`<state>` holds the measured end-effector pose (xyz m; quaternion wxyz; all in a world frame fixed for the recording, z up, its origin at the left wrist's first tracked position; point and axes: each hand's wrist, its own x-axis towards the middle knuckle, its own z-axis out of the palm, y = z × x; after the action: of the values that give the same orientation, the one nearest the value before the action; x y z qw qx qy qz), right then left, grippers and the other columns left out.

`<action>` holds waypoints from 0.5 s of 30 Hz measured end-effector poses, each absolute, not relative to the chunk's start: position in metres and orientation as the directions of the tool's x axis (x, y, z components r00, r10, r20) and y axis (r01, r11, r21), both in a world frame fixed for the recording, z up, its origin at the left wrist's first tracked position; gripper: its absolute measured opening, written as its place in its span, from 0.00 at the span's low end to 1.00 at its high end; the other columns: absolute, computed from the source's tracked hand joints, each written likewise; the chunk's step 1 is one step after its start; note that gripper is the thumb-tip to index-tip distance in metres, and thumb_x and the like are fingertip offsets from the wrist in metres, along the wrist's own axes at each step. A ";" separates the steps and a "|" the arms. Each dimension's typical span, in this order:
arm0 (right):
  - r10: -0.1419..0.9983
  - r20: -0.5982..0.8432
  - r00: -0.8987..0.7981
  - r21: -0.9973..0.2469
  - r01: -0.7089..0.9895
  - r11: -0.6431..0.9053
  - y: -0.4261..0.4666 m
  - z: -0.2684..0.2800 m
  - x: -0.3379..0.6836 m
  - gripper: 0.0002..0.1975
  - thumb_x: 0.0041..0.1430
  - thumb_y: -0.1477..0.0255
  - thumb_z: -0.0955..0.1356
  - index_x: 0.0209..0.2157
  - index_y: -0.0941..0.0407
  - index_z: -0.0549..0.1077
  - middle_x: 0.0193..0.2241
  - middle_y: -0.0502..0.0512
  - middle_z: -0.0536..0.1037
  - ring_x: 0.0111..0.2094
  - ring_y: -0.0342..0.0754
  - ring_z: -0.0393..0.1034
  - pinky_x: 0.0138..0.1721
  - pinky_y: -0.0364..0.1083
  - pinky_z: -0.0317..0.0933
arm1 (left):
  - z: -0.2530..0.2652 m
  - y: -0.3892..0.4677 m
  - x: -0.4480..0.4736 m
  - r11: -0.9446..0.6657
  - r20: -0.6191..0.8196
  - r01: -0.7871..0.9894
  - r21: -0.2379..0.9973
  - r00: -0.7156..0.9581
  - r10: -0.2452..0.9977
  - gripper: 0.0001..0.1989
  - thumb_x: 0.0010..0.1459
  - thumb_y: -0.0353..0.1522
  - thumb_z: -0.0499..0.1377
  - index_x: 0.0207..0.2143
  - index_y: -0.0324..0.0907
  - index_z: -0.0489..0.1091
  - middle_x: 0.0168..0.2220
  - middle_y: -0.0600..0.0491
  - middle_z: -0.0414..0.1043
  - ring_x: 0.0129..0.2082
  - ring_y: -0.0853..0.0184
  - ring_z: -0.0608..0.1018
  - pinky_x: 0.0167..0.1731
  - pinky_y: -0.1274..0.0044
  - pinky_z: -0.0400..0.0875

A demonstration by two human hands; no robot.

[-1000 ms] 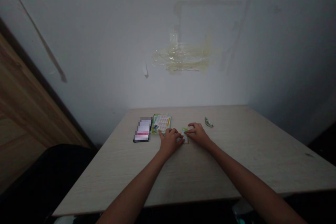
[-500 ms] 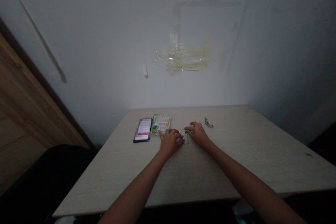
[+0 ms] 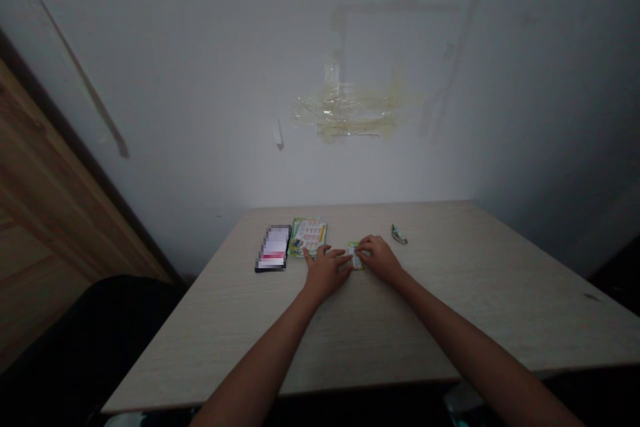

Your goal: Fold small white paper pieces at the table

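A small green-and-white printed paper piece (image 3: 357, 261) lies on the table between my two hands, partly covered by fingers. My left hand (image 3: 326, 272) rests at its left edge with fingers spread, the fingertips touching the paper and the thumb pointing toward the larger sheets. From the other side, my right hand (image 3: 383, 257) has its fingers bent and drawn together over the paper's upper right part, pinching it. Just beyond my left hand lies a stack of green-edged printed sheets or packets (image 3: 309, 235).
A phone (image 3: 273, 248) with a lit, blurred screen lies left of the stack. A crumpled wrapper (image 3: 399, 234) sits beyond my right hand. The pale wooden table (image 3: 470, 280) meets a wall (image 3: 210, 80) with peeling tape (image 3: 353, 113). A dark chair-like shape (image 3: 95, 340) stands at left.
My right hand's fingers have drawn closer together over the small paper, which has shifted slightly. My left hand has stayed nearly in place.
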<state>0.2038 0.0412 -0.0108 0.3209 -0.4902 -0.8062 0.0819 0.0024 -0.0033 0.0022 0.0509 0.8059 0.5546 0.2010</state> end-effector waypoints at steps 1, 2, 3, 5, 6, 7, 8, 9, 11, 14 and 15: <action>0.849 0.431 -0.307 -0.437 0.752 0.494 0.040 -0.009 0.202 0.08 0.59 0.68 0.68 0.37 0.54 0.79 0.39 0.55 0.77 0.44 0.49 0.67 0.49 0.48 0.59 | 0.003 -0.003 0.002 -0.379 0.264 0.874 0.305 0.305 0.915 0.16 0.60 0.46 0.56 0.51 0.66 0.70 0.57 0.61 0.71 0.61 0.51 0.60 0.56 0.36 0.27; 0.853 0.427 -0.299 -0.426 0.766 0.482 0.040 -0.008 0.201 0.07 0.59 0.68 0.68 0.36 0.54 0.79 0.38 0.55 0.77 0.43 0.49 0.67 0.48 0.47 0.59 | 0.003 -0.003 0.002 -0.380 0.262 0.873 0.306 0.306 0.915 0.16 0.60 0.46 0.56 0.51 0.66 0.70 0.57 0.61 0.71 0.61 0.51 0.60 0.56 0.36 0.27; 0.857 0.424 -0.293 -0.414 0.779 0.471 0.039 -0.006 0.200 0.07 0.58 0.68 0.69 0.36 0.54 0.79 0.38 0.55 0.76 0.43 0.49 0.67 0.48 0.47 0.58 | 0.003 -0.003 0.002 -0.382 0.261 0.872 0.306 0.308 0.915 0.16 0.60 0.45 0.56 0.51 0.66 0.70 0.57 0.61 0.70 0.61 0.51 0.60 0.56 0.36 0.28; 0.864 0.417 -0.282 -0.393 0.801 0.451 0.038 -0.004 0.198 0.07 0.58 0.69 0.69 0.35 0.54 0.79 0.38 0.54 0.76 0.42 0.49 0.66 0.48 0.46 0.57 | 0.003 -0.002 0.002 -0.379 0.261 0.873 0.307 0.306 0.915 0.15 0.61 0.46 0.55 0.50 0.66 0.71 0.57 0.61 0.71 0.61 0.51 0.60 0.56 0.36 0.28; 0.867 0.412 -0.281 -0.384 0.809 0.445 0.038 -0.003 0.197 0.06 0.58 0.69 0.69 0.35 0.54 0.79 0.38 0.54 0.76 0.42 0.49 0.66 0.48 0.46 0.57 | 0.002 -0.002 0.003 -0.378 0.261 0.873 0.307 0.305 0.916 0.15 0.61 0.46 0.55 0.50 0.65 0.71 0.57 0.61 0.71 0.61 0.51 0.60 0.56 0.36 0.28; 0.870 0.406 -0.279 -0.378 0.815 0.438 0.038 -0.003 0.197 0.06 0.58 0.69 0.69 0.35 0.54 0.78 0.38 0.54 0.76 0.43 0.49 0.66 0.48 0.46 0.57 | 0.002 -0.002 0.003 -0.377 0.260 0.875 0.305 0.304 0.917 0.15 0.61 0.46 0.55 0.50 0.65 0.71 0.57 0.61 0.71 0.61 0.51 0.61 0.56 0.36 0.28; 0.873 0.400 -0.278 -0.375 0.819 0.433 0.038 -0.002 0.197 0.06 0.58 0.68 0.69 0.35 0.54 0.78 0.38 0.54 0.76 0.43 0.49 0.66 0.48 0.46 0.57 | 0.002 -0.002 0.003 -0.374 0.258 0.877 0.302 0.303 0.917 0.15 0.61 0.46 0.55 0.50 0.65 0.71 0.56 0.61 0.71 0.61 0.51 0.61 0.55 0.35 0.28; 0.875 0.395 -0.279 -0.374 0.821 0.431 0.038 -0.002 0.197 0.06 0.58 0.68 0.69 0.35 0.54 0.78 0.38 0.54 0.76 0.43 0.49 0.66 0.47 0.46 0.57 | 0.002 -0.002 0.003 -0.371 0.254 0.880 0.298 0.302 0.919 0.15 0.60 0.46 0.55 0.50 0.65 0.71 0.56 0.60 0.71 0.61 0.51 0.61 0.55 0.35 0.29; 0.880 0.386 -0.278 -0.379 0.822 0.425 0.038 -0.001 0.197 0.06 0.57 0.68 0.69 0.36 0.54 0.78 0.39 0.54 0.75 0.43 0.49 0.66 0.47 0.46 0.57 | 0.003 -0.002 0.003 -0.367 0.246 0.885 0.285 0.303 0.921 0.16 0.60 0.46 0.55 0.51 0.65 0.70 0.57 0.60 0.71 0.61 0.51 0.61 0.55 0.35 0.29; 0.886 0.368 -0.283 -0.397 0.813 0.425 0.038 0.000 0.199 0.07 0.56 0.67 0.70 0.36 0.53 0.78 0.39 0.54 0.75 0.44 0.49 0.66 0.48 0.46 0.57 | 0.004 -0.002 0.002 -0.370 0.241 0.888 0.274 0.309 0.920 0.16 0.61 0.45 0.55 0.51 0.66 0.70 0.57 0.60 0.70 0.61 0.52 0.62 0.55 0.35 0.30; 0.886 0.364 -0.287 -0.405 0.808 0.427 0.038 0.000 0.199 0.07 0.56 0.67 0.70 0.37 0.53 0.78 0.40 0.54 0.75 0.44 0.49 0.66 0.48 0.46 0.57 | 0.004 -0.002 0.002 -0.373 0.241 0.886 0.276 0.311 0.919 0.16 0.61 0.45 0.55 0.51 0.66 0.70 0.57 0.60 0.70 0.60 0.52 0.62 0.55 0.34 0.30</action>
<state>0.1993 0.0376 0.0004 0.2748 -0.5303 -0.7989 0.0711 0.0023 -0.0024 0.0043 0.0459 0.8084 0.5582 0.1810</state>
